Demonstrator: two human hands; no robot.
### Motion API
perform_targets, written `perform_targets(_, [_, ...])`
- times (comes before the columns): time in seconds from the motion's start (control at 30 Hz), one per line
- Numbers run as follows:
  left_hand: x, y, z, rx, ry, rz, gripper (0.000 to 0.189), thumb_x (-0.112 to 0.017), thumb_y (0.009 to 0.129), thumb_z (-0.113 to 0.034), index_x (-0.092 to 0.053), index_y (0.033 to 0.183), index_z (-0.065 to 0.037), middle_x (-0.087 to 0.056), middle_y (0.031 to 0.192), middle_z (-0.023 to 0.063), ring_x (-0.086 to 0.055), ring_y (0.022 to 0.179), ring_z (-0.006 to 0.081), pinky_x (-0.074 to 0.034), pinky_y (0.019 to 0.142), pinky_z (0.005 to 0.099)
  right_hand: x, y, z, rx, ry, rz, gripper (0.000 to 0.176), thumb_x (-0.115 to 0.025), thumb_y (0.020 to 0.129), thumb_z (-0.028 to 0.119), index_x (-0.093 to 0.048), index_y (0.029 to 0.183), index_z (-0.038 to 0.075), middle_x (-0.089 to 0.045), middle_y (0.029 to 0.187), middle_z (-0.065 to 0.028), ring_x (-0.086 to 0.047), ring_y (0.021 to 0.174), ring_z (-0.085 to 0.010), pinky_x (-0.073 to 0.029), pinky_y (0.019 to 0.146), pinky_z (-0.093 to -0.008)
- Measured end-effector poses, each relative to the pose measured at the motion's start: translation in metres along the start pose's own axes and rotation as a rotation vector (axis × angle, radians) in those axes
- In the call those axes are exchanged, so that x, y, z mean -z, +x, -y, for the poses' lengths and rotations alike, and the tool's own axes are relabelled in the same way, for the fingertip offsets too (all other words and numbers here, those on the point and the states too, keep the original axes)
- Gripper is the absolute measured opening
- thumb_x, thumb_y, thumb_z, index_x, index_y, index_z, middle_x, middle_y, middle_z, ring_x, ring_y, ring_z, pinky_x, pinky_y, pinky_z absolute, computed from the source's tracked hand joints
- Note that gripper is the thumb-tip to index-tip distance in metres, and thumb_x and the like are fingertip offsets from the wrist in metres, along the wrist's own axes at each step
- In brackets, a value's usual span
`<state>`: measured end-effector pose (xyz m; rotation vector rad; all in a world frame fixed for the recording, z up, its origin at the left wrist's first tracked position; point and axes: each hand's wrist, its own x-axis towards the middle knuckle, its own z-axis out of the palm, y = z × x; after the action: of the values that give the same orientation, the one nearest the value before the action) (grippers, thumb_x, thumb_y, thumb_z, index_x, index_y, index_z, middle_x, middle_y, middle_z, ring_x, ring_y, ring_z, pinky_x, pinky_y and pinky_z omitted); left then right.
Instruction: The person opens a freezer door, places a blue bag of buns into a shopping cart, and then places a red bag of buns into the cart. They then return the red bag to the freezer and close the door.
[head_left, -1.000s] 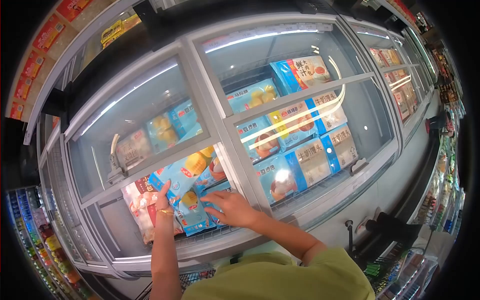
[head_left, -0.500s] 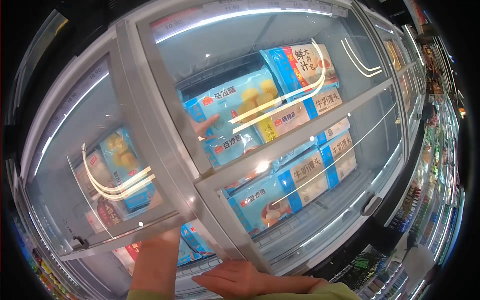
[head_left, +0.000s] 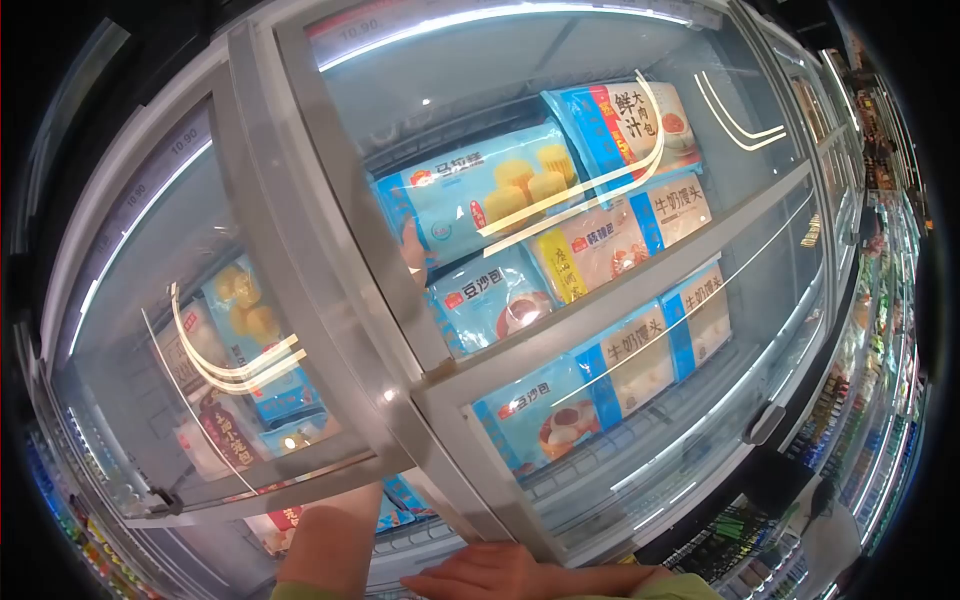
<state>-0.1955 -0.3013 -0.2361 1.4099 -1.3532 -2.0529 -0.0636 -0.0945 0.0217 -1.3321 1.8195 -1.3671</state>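
My left hand (head_left: 412,247) reaches under the left glass door into the freezer and shows through the glass. Its thumb lies on the front of a light blue bag of yellow steamed cakes (head_left: 500,190), at the bag's left end; the other fingers are hidden. Right below that end is a blue bag of bean-paste buns (head_left: 488,305). Outside, my right hand (head_left: 482,572) lies with outstretched fingers at the freezer's front edge, holding nothing. A larger blue and white bag of meat buns (head_left: 640,130) leans beside the cakes.
A metal-framed glass door (head_left: 590,330) covers the right half, with a handle (head_left: 765,423) low on it. More bun bags (head_left: 635,360) stand in a lower row. The left door (head_left: 190,330) covers further bags. Stocked shelves (head_left: 880,330) run along the right.
The bag of steamed cakes has shifted up and left relative to its neighbours, showing more of its front. My left hand has moved to its left end. The view has shifted slightly.
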Motion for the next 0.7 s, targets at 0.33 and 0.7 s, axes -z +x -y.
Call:
perform_targets(0.33, [-0.009, -0.026, 0.012, -0.926, 1.364, 0.255, 0.077, -0.070, 0.074, -0.023, -0.032, 0.141, -0.031, -0.018, 0.151, 0.0113, -0.015, 0.138, 0.0365, -0.019, 0.111, 0.0473, 0.007, 0.007, -0.003, 0.000, 0.058, -0.077, 0.026, -0.064, 0.073, 0.005, -0.065, 0.099, 0.003, -0.063, 0.077, -0.0037, -0.058, 0.059, -0.0154, -0.044, 0.049, -0.0256])
perform_targets(0.7, [0.010, -0.026, 0.010, -1.004, 1.275, 0.327, 0.083, -0.075, 0.067, -0.018, -0.034, 0.139, -0.024, -0.025, 0.147, 0.0090, -0.023, 0.136, 0.0323, -0.023, 0.111, 0.0435, 0.007, 0.006, -0.002, -0.003, 0.030, -0.035, 0.028, -0.063, 0.074, 0.007, -0.065, 0.101, 0.003, -0.063, 0.078, -0.0042, -0.058, 0.060, -0.0154, -0.044, 0.050, -0.0255])
